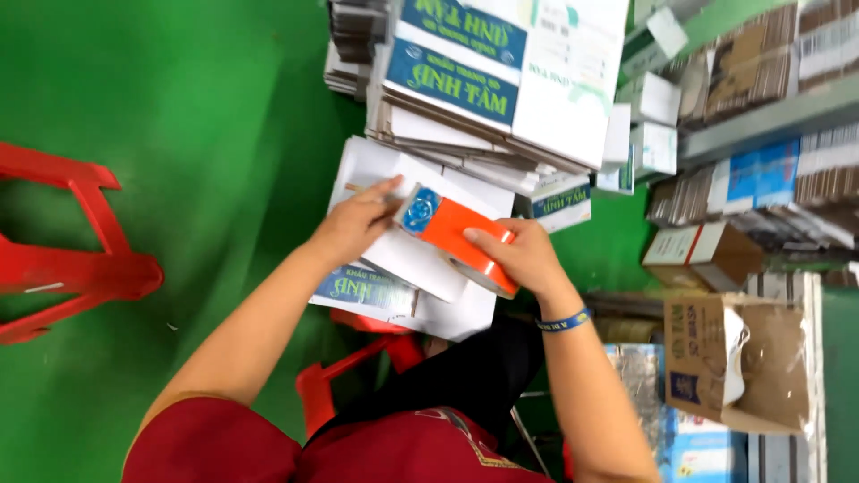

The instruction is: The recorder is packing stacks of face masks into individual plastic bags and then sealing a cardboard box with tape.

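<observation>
Down at the centre, the right hand (523, 259) is clamped over an orange tape dispenser (456, 237), fingers wrapped across its top and the thumb side toward the body. Its blue-labelled end points to 10 o'clock, where the left hand (358, 224) meets it; the left fingers are drawn together at that end and touch it, though whether they pinch tape cannot be told. A blue wristband (564, 320) circles the right wrist.

Just under both hands lies a flat white carton (412, 268) with a blue-green printed band at its 7 o'clock corner, resting on a red stool (358, 367) in front of the person's knees. At 12 o'clock from the dispenser, a tall stack of flattened white cartons (501, 80) touches the worked carton's far edge. At 9 o'clock, well apart, another red stool (72, 259) stands on the green floor (197, 134). At 4 o'clock sits an open brown cardboard box (743, 362), and at 2 o'clock a grey shelf (769, 121) carries more bundled flat cartons.
</observation>
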